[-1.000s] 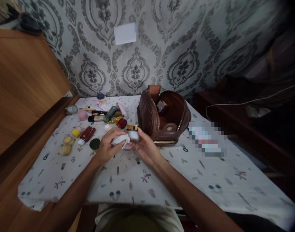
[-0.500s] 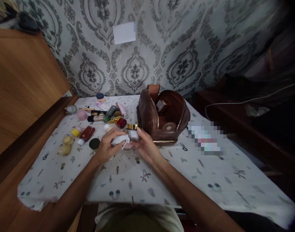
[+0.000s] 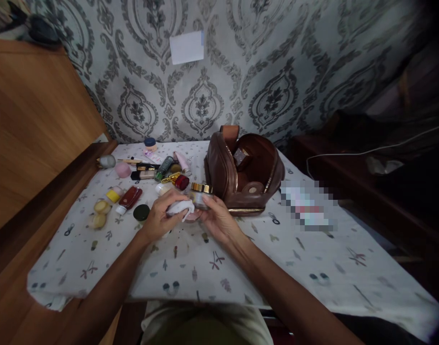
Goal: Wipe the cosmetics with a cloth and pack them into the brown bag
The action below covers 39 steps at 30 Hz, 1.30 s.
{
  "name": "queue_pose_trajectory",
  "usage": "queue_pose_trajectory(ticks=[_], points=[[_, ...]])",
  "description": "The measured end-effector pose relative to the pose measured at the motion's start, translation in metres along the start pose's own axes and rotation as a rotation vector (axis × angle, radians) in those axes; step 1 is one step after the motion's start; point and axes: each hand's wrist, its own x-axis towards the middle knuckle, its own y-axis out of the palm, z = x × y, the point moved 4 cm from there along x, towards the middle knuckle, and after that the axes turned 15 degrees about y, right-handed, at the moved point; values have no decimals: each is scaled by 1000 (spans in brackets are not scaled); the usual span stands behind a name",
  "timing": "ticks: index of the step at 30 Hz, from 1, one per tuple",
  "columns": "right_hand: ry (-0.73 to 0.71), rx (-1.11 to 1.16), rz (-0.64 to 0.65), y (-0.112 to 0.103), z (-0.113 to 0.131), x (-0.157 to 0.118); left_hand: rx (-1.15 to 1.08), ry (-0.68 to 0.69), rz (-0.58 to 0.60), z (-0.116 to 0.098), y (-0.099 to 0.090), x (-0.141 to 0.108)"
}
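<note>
While my right hand (image 3: 221, 221) supports the jar (image 3: 198, 200), my left hand (image 3: 157, 218) presents a folded white cloth (image 3: 179, 208) at its left side; contact between cloth and jar is probable but not confirmed. Left fingers: closed on the cloth, thumb below, the rest above. Right fingers: gripping the jar, thumb along its near right side, the others partly hidden behind and beneath. In my judgement the step is a wipe, best done by keeping the right grip low and firm, laying the cloth flat on the wall, and rolling the jar little by little against it. The seam under the gold lid (image 3: 202, 187) deserves a separate light pass, without any twist that might loosen it. Position of the jar: between my hands, just before the near left corner of the brown bag (image 3: 219, 168); whether its base clears the patterned tablecloth (image 3: 258, 280) I cannot establish. Orientation: lid uppermost, near upright, any tilt slight. The jar is squat, so no marked long axis is found; the line from base to lid runs roughly vertical.
</note>
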Motion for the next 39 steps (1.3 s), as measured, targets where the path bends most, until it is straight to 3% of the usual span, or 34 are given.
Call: queue_pose_trajectory(ticks=[8,16,23,31,39], points=[[51,-32,67,0,-7,1,61,-104,-167,8,-7,-6],[100,5,96,-2,-7,4,-24,-56,-17,4,-4,-2],[63,-57,63,0,-13,0,26,-117,-126,8,-6,-5],[96,81,68,-4,-6,4,-44,-74,6,4,-5,-2],[66,-64,65,-1,-12,-1,3,-161,-104,11,-7,-5]])
